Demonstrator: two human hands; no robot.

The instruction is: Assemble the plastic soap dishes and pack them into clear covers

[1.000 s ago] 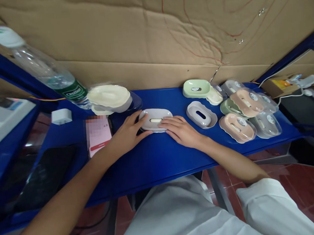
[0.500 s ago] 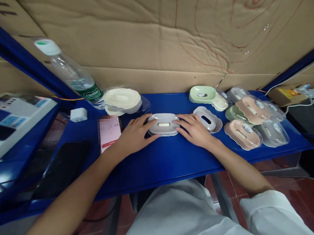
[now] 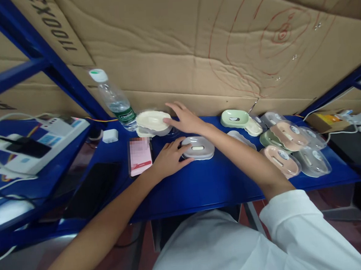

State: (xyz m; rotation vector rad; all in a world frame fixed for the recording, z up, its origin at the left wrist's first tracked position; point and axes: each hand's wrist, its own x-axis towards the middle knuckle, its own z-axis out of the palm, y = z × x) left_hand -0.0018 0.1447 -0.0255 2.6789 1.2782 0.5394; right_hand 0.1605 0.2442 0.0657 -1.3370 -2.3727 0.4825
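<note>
A grey soap dish (image 3: 203, 153) with a pale oval piece in its middle lies on the blue table. My left hand (image 3: 170, 159) grips its left end, thumb along the near edge and fingers at the far side. Beyond it, my right hand (image 3: 185, 119) is stretched out with fingers apart, at the right edge of a cream soap dish (image 3: 151, 119). Whether the fingertips touch that dish I cannot tell. Clear plastic shows around the cream dish. My right forearm partly hides a wavy-edged grey dish part (image 3: 241, 138).
Several peach, green and grey soap dishes with clear lids (image 3: 287, 136) are piled at the right. A green dish (image 3: 235, 118) stands at the back. On the left are a water bottle (image 3: 122, 112), a white charger (image 3: 110, 135), a phone (image 3: 140, 157) and a power strip (image 3: 46, 143).
My right hand has let go of the grey soap dish's right end and moved left and back to the cream dish. My left hand stays on the grey dish. The view has shifted.
</note>
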